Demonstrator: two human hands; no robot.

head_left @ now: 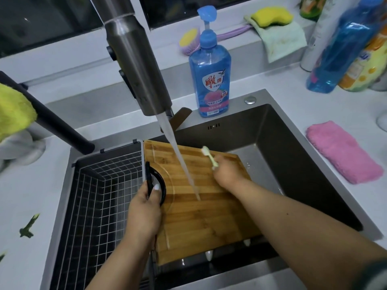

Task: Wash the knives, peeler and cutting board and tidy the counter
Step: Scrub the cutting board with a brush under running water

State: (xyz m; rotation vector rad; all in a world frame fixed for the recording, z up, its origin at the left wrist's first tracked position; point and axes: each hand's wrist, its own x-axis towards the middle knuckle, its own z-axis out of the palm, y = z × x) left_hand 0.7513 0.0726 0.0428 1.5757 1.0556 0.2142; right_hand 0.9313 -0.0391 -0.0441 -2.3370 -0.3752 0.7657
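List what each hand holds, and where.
Left hand grips the black peeler by its handle; right hand grips a toothbrush by its handle's lower end.

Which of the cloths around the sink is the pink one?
The pink cloth lies folded on the counter right of the sink. The pale green cloth hangs off the back ledge, and the yellow cloth is at far left.

cutting board (205, 206): wet banded wood. faucet (134, 57): brushed metal. sink (293, 155): matt steel. pink cloth (341, 151): fluffy.
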